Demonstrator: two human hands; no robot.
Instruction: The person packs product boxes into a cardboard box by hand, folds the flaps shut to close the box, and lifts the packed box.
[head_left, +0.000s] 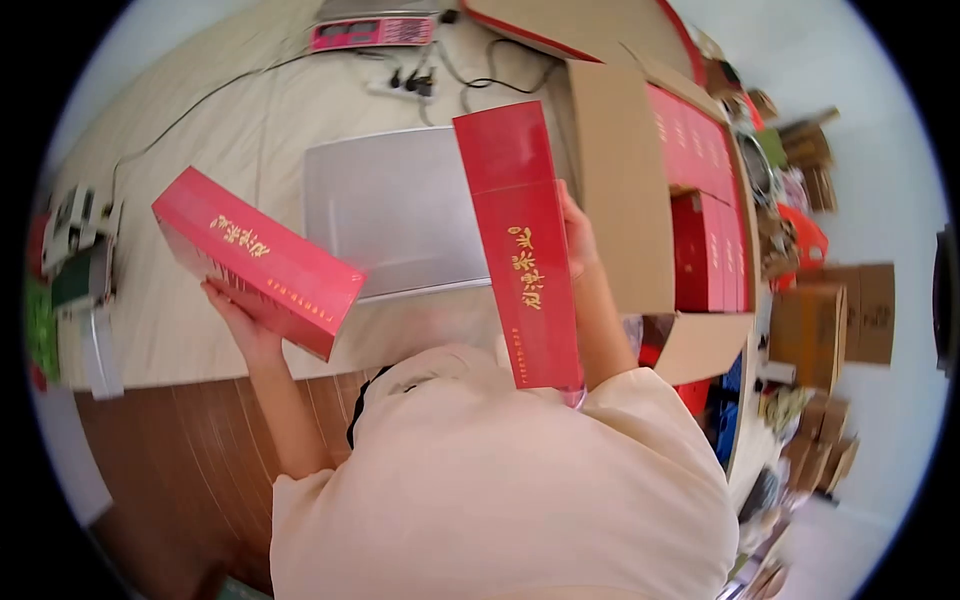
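Two red boxes with gold lettering are held up over the near side of the table. My left hand (245, 322) is closed on the lower side of the left red box (258, 255), which lies tilted in the air. My right hand (578, 235) grips the right red box (515, 255) from its right side; that box stands nearly upright in view, and most of the fingers are hidden behind it. Between them, a grey metal scale plate (390, 215) rests on the table, partly covered by the right box.
An open cardboard carton (625, 190) with several red boxes (710, 245) stands at the right. A pink scale display (372, 33), a power strip (403, 85) and black cables lie at the back of the table (200, 130). Brown cartons (808, 330) are stacked at the far right.
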